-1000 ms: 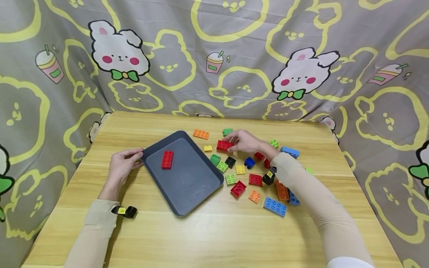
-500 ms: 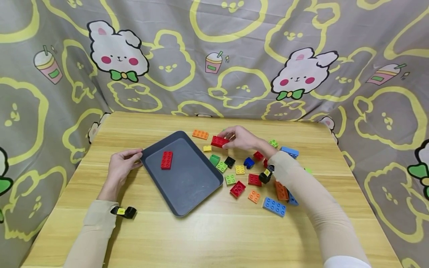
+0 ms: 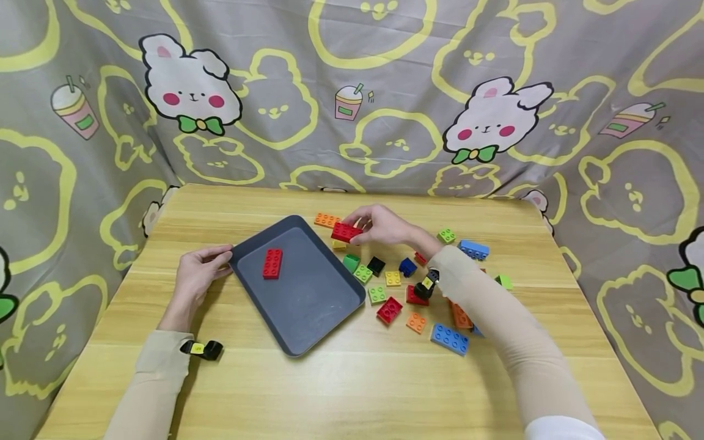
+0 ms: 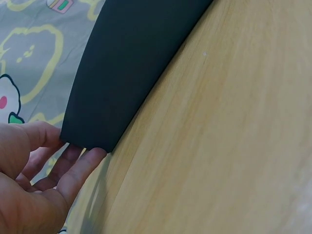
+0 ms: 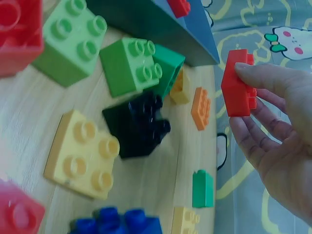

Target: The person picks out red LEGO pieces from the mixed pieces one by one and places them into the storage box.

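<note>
My right hand [image 3: 385,226] pinches a red toy building brick [image 3: 344,231] between thumb and fingers, raised above the table beyond the tray's right side. In the right wrist view this brick [image 5: 235,85] has its studs turned toward the palm. A dark grey tray [image 3: 308,311] lies at an angle on the table, with another red brick [image 3: 272,264] inside it, studs up. At the tray's far left corner my left hand [image 3: 199,275] grips the edge. The left wrist view shows thumb and fingertips on either side of the tray corner [image 4: 117,73].
Right of the tray lie several loose bricks, including a black one [image 3: 376,265], a yellow one [image 3: 393,278], a red one [image 3: 390,310] and a long blue one [image 3: 450,339]. An orange brick [image 3: 327,219] lies near the tray's far end. A patterned curtain [image 3: 275,122] surrounds the table.
My right hand has lifted the red brick and carried it left toward the tray, uncovering the blue brick at right. My left hand stays at the tray corner.
</note>
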Available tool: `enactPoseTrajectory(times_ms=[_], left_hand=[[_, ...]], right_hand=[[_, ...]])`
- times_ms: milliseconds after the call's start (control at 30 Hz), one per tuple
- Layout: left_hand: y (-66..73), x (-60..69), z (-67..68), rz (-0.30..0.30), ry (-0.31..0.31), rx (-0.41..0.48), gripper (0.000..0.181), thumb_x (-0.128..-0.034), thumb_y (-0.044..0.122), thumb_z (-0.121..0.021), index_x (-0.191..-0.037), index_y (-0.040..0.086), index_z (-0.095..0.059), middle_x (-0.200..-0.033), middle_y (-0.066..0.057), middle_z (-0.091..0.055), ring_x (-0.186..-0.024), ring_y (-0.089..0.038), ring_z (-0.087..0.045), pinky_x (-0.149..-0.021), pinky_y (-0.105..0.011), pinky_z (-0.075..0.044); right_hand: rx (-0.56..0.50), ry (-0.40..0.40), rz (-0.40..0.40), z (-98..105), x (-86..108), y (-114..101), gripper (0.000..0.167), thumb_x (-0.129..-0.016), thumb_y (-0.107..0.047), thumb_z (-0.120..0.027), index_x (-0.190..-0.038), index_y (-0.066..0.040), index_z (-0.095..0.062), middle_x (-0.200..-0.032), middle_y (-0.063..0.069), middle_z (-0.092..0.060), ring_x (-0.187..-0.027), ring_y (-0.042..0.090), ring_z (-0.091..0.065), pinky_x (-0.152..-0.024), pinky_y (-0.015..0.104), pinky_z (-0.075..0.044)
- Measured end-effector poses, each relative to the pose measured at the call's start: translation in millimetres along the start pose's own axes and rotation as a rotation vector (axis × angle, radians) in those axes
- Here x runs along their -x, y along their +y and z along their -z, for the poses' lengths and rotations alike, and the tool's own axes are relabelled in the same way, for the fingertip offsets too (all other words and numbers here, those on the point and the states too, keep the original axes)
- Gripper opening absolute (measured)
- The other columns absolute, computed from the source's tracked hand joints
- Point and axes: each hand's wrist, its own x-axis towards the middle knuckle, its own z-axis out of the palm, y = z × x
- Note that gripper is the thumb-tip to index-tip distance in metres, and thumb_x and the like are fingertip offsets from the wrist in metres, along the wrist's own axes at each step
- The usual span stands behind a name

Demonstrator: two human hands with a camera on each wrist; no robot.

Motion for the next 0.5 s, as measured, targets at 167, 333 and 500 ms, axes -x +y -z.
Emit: enactPoseTrajectory(times_ms=[167,333,500], left_hand=[[0.7,0.7,1.0,0.000,-0.003,-0.010,0.028,-0.1007,0.005,-0.070,-0.127,-0.005,-0.073,-0.096,0.015,-0.074,-0.087,-0.001,-0.075,-0.079,-0.019,-0.067],[1.3,0.9,0.7,0.001,-0.006,0.012,0.026,-0.1000,0.004,-0.071,-0.124,-0.004,-0.075,-0.095,0.014,-0.074,-0.087,-0.002,-0.075,-0.079,-0.020,-0.068],[0.0,-0.1,0.3,0.003,-0.006,0.028,0.021,-0.0994,0.004,-0.071,-0.119,0.000,-0.078,-0.095,0.013,-0.075,-0.086,-0.002,-0.075,-0.077,-0.020,-0.068]], right_hand=[[-0.011,-0.007,0.018,-8.1,-7.9,-6.1,0.043,-0.089,-0.008,-0.083,-0.131,-0.003,-0.073,-0.127,0.015,-0.073,-0.104,0.026,-0.072,-0.094,0.037,-0.067],[0.003,-0.014,0.037,-16.1,-13.6,-15.7,0.043,-0.089,-0.007,-0.083,-0.131,-0.002,-0.073,-0.126,0.016,-0.073,-0.103,0.027,-0.073,-0.092,0.033,-0.067],[0.026,-0.036,0.034,-23.2,-20.9,-23.9,0.044,-0.090,-0.012,-0.084,-0.132,-0.005,-0.072,-0.128,0.014,-0.073,-0.104,0.024,-0.071,-0.093,0.031,-0.067]])
